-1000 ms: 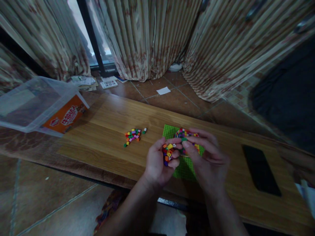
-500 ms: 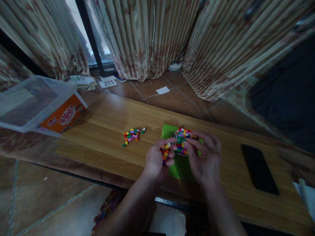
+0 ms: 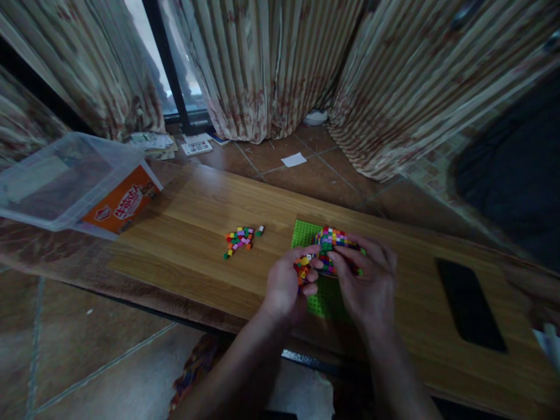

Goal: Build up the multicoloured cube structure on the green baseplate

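Observation:
My left hand (image 3: 286, 283) is curled, palm up, around several small loose toy bricks (image 3: 303, 269), with orange and yellow showing. Its fingertips come up against the left side of a multicoloured block built of toy bricks (image 3: 329, 238). That block sits on a green studded baseplate (image 3: 301, 233). My right hand (image 3: 370, 277) is closed over the block's right side, thumb and forefinger together at its near face. Whether a single brick is between those two fingertips is hidden. To the left, a small scatter of loose bricks (image 3: 240, 239) lies on the wooden tabletop (image 3: 192, 233).
A clear plastic bin (image 3: 74, 181) with an orange label stands at the table's left end. On the right lies a black phone-like slab (image 3: 470, 303). Beyond the table are curtains (image 3: 271, 70), a white paper (image 3: 294, 160) on the floor tiles and a dark shape (image 3: 516, 157).
The whole view has shifted slightly, so everything appears a little further right. Both hands stay at the brick block, with almost the same finger positions.

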A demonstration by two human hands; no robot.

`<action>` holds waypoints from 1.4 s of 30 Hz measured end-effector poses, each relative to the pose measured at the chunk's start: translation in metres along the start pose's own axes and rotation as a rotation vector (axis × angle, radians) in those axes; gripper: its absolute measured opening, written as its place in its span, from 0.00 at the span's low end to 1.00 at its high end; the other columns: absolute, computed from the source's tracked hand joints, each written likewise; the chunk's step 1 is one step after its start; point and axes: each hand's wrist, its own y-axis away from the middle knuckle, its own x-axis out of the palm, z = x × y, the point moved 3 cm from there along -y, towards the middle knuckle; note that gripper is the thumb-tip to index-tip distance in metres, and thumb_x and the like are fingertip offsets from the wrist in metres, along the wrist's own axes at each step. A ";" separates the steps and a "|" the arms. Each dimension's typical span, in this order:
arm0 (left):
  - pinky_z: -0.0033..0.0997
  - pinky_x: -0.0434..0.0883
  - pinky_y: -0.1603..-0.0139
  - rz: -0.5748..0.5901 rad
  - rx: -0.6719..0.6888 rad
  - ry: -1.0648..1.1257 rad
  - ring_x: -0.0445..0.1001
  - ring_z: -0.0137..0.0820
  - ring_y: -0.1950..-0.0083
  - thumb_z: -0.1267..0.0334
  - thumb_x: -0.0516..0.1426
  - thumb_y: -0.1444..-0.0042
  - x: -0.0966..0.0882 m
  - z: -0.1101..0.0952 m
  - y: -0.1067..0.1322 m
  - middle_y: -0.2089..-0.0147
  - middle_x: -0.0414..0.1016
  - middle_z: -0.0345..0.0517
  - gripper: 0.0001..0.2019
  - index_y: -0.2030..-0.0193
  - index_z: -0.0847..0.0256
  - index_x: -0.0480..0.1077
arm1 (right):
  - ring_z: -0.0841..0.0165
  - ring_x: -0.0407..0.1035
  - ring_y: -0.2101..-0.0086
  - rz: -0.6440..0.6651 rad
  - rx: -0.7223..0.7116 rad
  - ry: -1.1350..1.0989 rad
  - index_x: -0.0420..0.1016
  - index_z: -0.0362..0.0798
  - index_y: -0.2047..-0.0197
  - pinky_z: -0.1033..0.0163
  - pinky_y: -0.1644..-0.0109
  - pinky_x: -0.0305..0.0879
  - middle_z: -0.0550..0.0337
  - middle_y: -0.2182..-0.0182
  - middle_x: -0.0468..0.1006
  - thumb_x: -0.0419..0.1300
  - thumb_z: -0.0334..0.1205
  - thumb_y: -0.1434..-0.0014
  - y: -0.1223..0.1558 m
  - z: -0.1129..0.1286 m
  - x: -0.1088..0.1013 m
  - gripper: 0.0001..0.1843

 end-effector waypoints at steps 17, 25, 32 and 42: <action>0.17 0.50 0.85 -0.027 0.004 0.176 0.58 0.19 0.82 0.67 0.50 0.41 -0.003 -0.002 -0.002 0.76 0.68 0.43 0.13 0.57 0.73 0.71 | 0.59 0.69 0.48 0.006 0.495 -0.331 0.79 0.50 0.53 0.48 0.41 0.62 0.52 0.50 0.75 0.65 0.51 0.47 -0.002 -0.009 0.023 0.20; 0.17 0.53 0.85 0.027 0.015 0.234 0.59 0.19 0.82 0.67 0.51 0.41 -0.003 -0.003 -0.003 0.76 0.69 0.43 0.12 0.59 0.72 0.73 | 0.60 0.71 0.51 -0.015 0.517 -0.371 0.79 0.49 0.54 0.50 0.43 0.65 0.53 0.53 0.77 0.67 0.49 0.49 -0.002 -0.010 0.025 0.20; 0.24 0.75 0.65 0.096 0.080 0.370 0.75 0.27 0.69 0.64 0.50 0.39 0.003 -0.010 0.004 0.67 0.78 0.52 0.15 0.58 0.70 0.76 | 0.60 0.69 0.47 -0.186 0.315 -0.346 0.80 0.51 0.55 0.49 0.41 0.64 0.54 0.50 0.75 0.62 0.44 0.41 -0.002 0.001 0.007 0.12; 0.34 0.73 0.47 0.174 0.098 0.343 0.77 0.36 0.50 0.62 0.49 0.39 0.009 -0.010 0.007 0.54 0.80 0.56 0.17 0.54 0.69 0.76 | 0.62 0.71 0.54 0.202 -0.085 -0.319 0.78 0.57 0.52 0.52 0.48 0.68 0.58 0.56 0.78 0.61 0.40 0.38 -0.003 0.045 -0.010 0.11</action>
